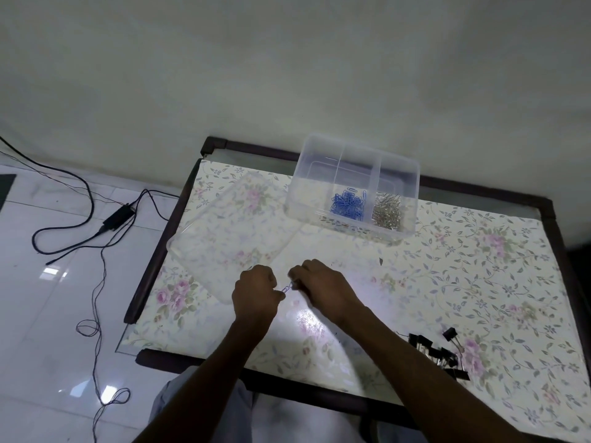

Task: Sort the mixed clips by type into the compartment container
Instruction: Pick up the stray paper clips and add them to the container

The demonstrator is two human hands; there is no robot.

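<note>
A clear compartment container stands at the table's far side. Its middle compartment holds blue paper clips, its right one silver clips, and its left one looks bare. My left hand and my right hand meet over the table's middle. Both pinch the ends of small linked clips, bluish and silver, stretched between the fingertips. A heap of black binder clips lies at the near right, beside my right forearm.
A clear flat lid lies on the floral table cover, left of the container. Dark wooden table edges frame the top. Black cables and a power adapter lie on the white tiled floor at left.
</note>
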